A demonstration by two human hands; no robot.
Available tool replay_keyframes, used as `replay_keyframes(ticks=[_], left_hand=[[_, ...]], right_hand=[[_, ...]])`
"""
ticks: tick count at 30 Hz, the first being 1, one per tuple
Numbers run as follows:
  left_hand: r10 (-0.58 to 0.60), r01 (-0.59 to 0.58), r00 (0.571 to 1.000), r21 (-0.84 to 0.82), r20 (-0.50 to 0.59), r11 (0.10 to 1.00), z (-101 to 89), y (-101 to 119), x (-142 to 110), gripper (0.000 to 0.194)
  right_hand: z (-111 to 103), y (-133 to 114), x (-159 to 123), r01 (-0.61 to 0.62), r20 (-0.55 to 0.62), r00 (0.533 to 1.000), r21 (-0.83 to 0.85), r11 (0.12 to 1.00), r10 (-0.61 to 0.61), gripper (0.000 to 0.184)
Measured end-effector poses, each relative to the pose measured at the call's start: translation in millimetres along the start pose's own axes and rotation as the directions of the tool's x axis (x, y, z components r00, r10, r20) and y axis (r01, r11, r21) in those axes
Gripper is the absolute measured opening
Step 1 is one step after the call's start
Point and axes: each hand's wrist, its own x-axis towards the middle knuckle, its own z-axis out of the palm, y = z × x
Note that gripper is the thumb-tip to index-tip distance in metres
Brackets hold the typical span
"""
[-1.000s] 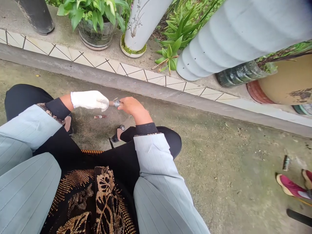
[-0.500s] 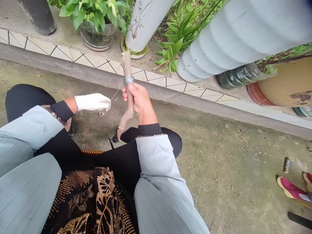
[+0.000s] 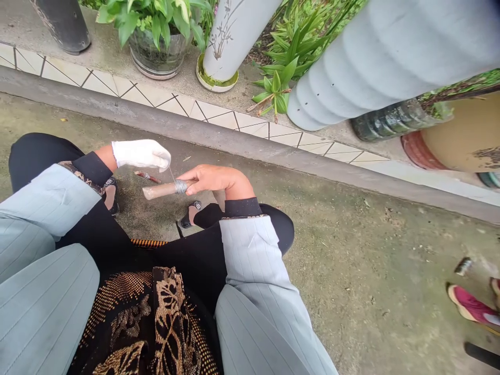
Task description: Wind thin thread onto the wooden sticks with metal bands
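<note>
My right hand (image 3: 216, 178) is bare and closed around a smooth, pale brown wooden stick (image 3: 160, 191). The stick lies nearly level, with its cut end towards the left; its other end is mostly behind my hand and wrist. Beside my fingers, a coil of thin silvery wire (image 3: 180, 186) is wound tightly round the stick. From the coil a single strand rises taut to my left hand (image 3: 142, 154), which wears a white glove. The gloved fingers are pinched on that strand, above and left of the coil.
A small reddish object (image 3: 147, 177) lies on the concrete ground (image 3: 351, 250) behind the stick. A tiled ledge (image 3: 219, 117) runs across the front, bearing a potted plant (image 3: 158, 54) and a tall white pot (image 3: 230, 47). At right is a person's red shoe (image 3: 466, 303).
The stick has swung from upright to nearly level, its upper end dropping to the left. My right hand has turned over with it, and my gloved left hand has moved slightly up and left.
</note>
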Motion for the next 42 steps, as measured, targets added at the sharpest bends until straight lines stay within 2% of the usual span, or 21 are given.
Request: replay_keyframes(ticks=[2, 3, 5, 6, 7, 8, 10, 12, 13, 15, 16, 18, 20, 23, 25, 29, 34, 36, 38, 40, 42], left_hand=[[0.008, -0.008, 1.000, -0.124, -0.004, 0.992, -0.7, -5, 2, 0.027], [0.011, -0.015, 1.000, -0.187, -0.024, 0.982, 0.4, -7, 3, 0.029], [0.017, -0.031, 0.998, -0.243, -0.060, 0.969, 5.6, -7, 4, 0.031], [0.019, -0.031, 0.999, -0.240, -0.050, 0.970, 9.3, -5, 5, 0.033], [0.022, -0.026, 1.000, -0.216, -0.022, 0.976, 13.3, -2, 6, 0.033], [0.029, -0.025, 0.999, -0.172, 0.023, 0.985, 17.1, 2, 6, 0.032], [0.046, -0.038, 0.993, -0.074, 0.113, 0.997, 22.8, 11, 6, 0.029], [0.065, -0.071, 0.981, 0.027, 0.183, 0.997, 24.2, 17, 5, 0.027], [0.069, -0.085, 0.977, 0.071, 0.204, 0.994, 23.2, 19, 4, 0.027], [0.054, -0.084, 0.976, 0.138, 0.210, 0.987, 18.6, 18, 3, 0.027], [0.040, -0.073, 0.980, 0.166, 0.195, 0.983, 15.4, 17, 2, 0.027], [0.025, -0.053, 0.990, 0.210, 0.136, 0.976, 8.1, 11, 2, 0.025], [0.023, -0.036, 0.998, 0.231, 0.059, 0.972, 1.0, 4, 1, 0.023], [-0.001, 0.006, 1.000, 0.189, -0.024, 0.982, -5.5, -3, 0, 0.023], [-0.032, 0.037, 0.999, 0.132, -0.040, 0.991, -6.2, -4, -1, 0.023], [-0.078, 0.079, 0.996, 0.033, -0.033, 0.996, -3.6, -1, 0, 0.022], [-0.060, 0.057, 0.997, -0.048, -0.053, 0.997, 2.5, -10, 6, 0.022], [-0.077, 0.075, 0.997, -0.102, -0.020, 0.992, 9.4, -17, 8, 0.023], [-0.126, 0.129, 0.992, -0.192, 0.026, 0.973, 18.6, -21, 10, 0.026], [-0.075, 0.096, 0.994, -0.310, 0.079, 0.946, 27.5, -20, 10, 0.033], [-0.015, 0.066, 0.991, -0.391, 0.133, 0.918, 33.7, -13, 8, 0.033]], right_hand=[[-3, -2, -6, 0.134, -0.237, 0.966, 0.117, 0.984, -0.104, 0.039], [-3, -3, -7, 0.193, -0.392, 0.913, 0.161, 0.968, -0.117, 0.043], [-4, -3, -6, 0.283, -0.671, 0.738, 0.214, 0.935, -0.070, 0.047], [-4, -2, -3, 0.302, -0.763, 0.646, 0.226, 0.926, -0.025, 0.047], [-4, -1, 0, 0.294, -0.819, 0.574, 0.233, 0.927, 0.024, 0.046], [-3, 2, 5, 0.253, -0.848, 0.525, 0.239, 0.938, 0.075, 0.046], [-2, 7, 15, 0.065, -0.855, 0.492, 0.226, 0.972, 0.166, 0.042], [0, 12, 24, -0.215, -0.833, 0.505, 0.133, 0.967, 0.227, 0.037], [2, 14, 27, -0.352, -0.811, 0.529, 0.056, 0.934, 0.248, 0.033], [5, 17, 31, -0.535, -0.733, 0.616, -0.124, 0.835, 0.287, 0.025], [7, 17, 31, -0.563, -0.667, 0.680, -0.212, 0.799, 0.303, 0.021], [9, 17, 30, -0.499, -0.479, 0.821, -0.334, 0.800, 0.313, 0.016], [10, 14, 26, -0.348, -0.278, 0.924, -0.323, 0.880, 0.263, 0.015], [8, 6, 18, -0.141, -0.136, 0.983, -0.153, 0.978, 0.120, 0.023], [5, 0, 13, -0.072, -0.122, 0.991, -0.086, 0.994, 0.061, 0.028], [1, -7, 7, -0.067, -0.110, 0.992, -0.038, 0.997, 0.063, 0.029], [1, -8, 1, 0.004, -0.101, 0.995, 0.053, 0.999, 0.001, 0.026], [1, -7, -1, 0.053, -0.188, 0.982, 0.088, 0.995, -0.035, 0.026], [1, -5, 0, 0.081, -0.400, 0.916, 0.148, 0.986, -0.015, 0.025], [1, 0, 6, 0.077, -0.610, 0.790, 0.207, 0.975, 0.067, 0.028], [1, 4, 13, 0.006, -0.723, 0.673, 0.216, 0.976, 0.156, 0.033]])
